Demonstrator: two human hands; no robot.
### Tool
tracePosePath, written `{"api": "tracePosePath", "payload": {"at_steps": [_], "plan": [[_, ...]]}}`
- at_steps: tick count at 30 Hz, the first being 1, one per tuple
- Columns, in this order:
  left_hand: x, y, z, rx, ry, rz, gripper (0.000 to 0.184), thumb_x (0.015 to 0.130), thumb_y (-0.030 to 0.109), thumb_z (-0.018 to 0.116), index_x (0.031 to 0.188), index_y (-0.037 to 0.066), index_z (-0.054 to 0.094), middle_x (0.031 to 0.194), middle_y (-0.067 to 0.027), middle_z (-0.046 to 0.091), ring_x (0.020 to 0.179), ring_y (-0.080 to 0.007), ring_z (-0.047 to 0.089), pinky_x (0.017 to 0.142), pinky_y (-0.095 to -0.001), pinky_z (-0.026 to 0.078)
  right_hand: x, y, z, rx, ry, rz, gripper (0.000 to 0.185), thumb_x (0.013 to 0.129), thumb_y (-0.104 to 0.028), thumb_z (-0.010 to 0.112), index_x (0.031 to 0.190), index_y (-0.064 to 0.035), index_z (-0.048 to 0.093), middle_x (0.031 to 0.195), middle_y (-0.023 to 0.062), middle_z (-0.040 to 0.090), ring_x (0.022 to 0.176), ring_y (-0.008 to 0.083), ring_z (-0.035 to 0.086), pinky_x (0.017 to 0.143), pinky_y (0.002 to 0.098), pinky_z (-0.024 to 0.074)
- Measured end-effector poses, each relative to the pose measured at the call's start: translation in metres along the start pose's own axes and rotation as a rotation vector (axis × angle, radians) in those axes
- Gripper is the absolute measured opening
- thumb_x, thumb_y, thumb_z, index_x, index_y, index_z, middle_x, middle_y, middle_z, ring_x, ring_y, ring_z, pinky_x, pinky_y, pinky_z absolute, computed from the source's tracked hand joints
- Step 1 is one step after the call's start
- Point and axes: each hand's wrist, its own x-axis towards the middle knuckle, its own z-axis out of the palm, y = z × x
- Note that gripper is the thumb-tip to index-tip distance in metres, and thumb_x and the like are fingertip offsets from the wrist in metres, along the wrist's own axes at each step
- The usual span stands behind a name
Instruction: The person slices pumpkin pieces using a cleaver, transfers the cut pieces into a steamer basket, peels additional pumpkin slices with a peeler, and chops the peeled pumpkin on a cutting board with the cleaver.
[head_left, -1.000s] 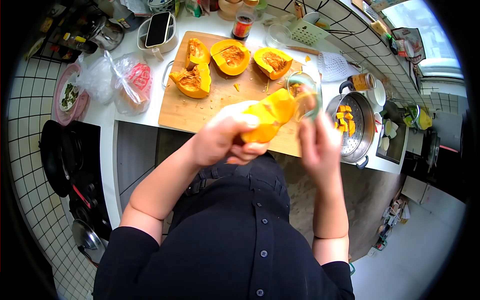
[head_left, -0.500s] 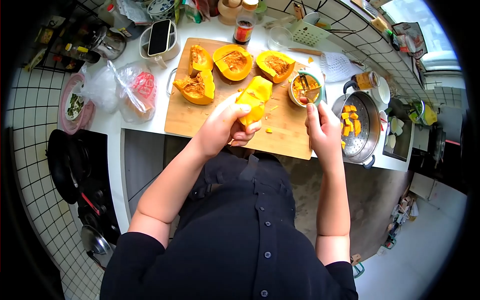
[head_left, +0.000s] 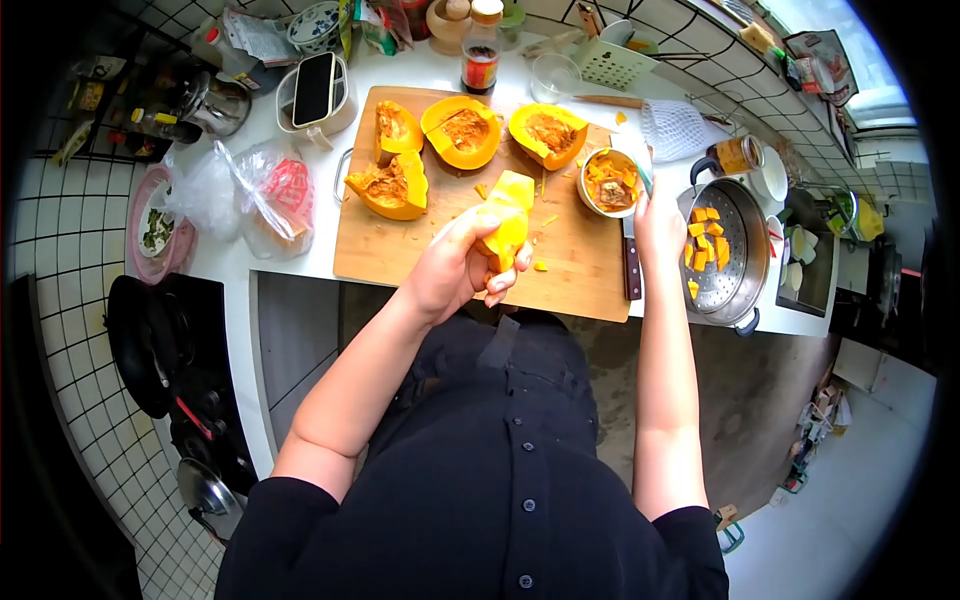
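My left hand (head_left: 462,258) grips a peeled yellow piece of pumpkin (head_left: 506,228) over the front of the wooden cutting board (head_left: 420,250). My right hand (head_left: 660,228) is closed beside the bowl, on a peeler (head_left: 646,178) seen nearly edge-on, its lower part hidden by the fingers. The bowl (head_left: 608,182) contains orange peelings and scraps. Left of my right wrist lies a knife with a brown riveted handle (head_left: 632,270). Unpeeled pumpkin wedges with seedy pulp, such as the middle one (head_left: 462,132), rest along the back of the board.
A steel steamer pot (head_left: 738,262) with pumpkin chunks stands at the right. Behind the board are a sauce bottle (head_left: 481,50) and a clear cup (head_left: 554,76). Plastic bags (head_left: 275,205) and a container topped by a phone (head_left: 314,88) sit at the left.
My right hand has moved up and slightly right with the peeler, away from above the bowl. The bowl's contents and the knife handle now show. My left hand has shifted slightly, still gripping the pumpkin piece.
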Motion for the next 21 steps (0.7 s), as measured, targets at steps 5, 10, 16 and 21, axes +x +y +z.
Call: {"api": "tracePosePath", "payload": {"at_steps": [5,10,16,21], "plan": [[0.002,0.001,0.004,0.087,0.118,0.054,0.025,0.094,0.028,0.042,0.104,0.005,0.042,0.081,-0.0089,0.054,0.052,-0.0118,0.048,0.042,-0.0241,0.039,-0.001,-0.003,-0.013,0.315,-0.007,-0.003,0.027,0.094,-0.023,0.051,0.107,-0.0018,0.059,0.074,0.0136,0.062,0.066,0.0257,0.062,0.059,0.0376,0.0482],[0.007,0.005,0.009,0.222,0.095,0.061,0.024,0.095,0.027,0.042,0.104,0.005,0.043,0.077,-0.0081,0.054,0.049,-0.0085,0.044,0.042,-0.0199,0.035,-0.035,-0.064,-0.11,1.283,-0.58,0.09,0.019,0.096,-0.018,0.05,0.101,-0.0032,0.06,0.063,-0.0035,0.045,0.056,0.0033,0.041,0.052,0.0208,0.0356],[0.014,0.005,0.016,0.275,0.092,0.068,0.031,0.093,0.03,0.044,0.111,0.004,0.044,0.072,-0.0097,0.054,0.046,-0.0063,0.034,0.041,-0.0184,0.026,-0.052,-0.083,-0.124,1.003,-0.546,-0.356,0.02,0.092,-0.018,0.057,0.102,-0.0006,0.058,0.078,0.0183,0.059,0.067,0.0325,0.059,0.061,0.033,0.0455],[0.014,0.008,0.025,0.3,0.088,0.07,0.032,0.093,0.03,0.045,0.111,0.005,0.045,0.069,-0.0078,0.051,0.046,-0.0054,0.032,0.041,-0.0178,0.025,-0.052,-0.084,-0.125,0.892,-0.416,-0.397,0.019,0.091,-0.017,0.058,0.1,-0.001,0.057,0.072,0.0179,0.058,0.066,0.0342,0.06,0.06,0.036,0.0464]]}}
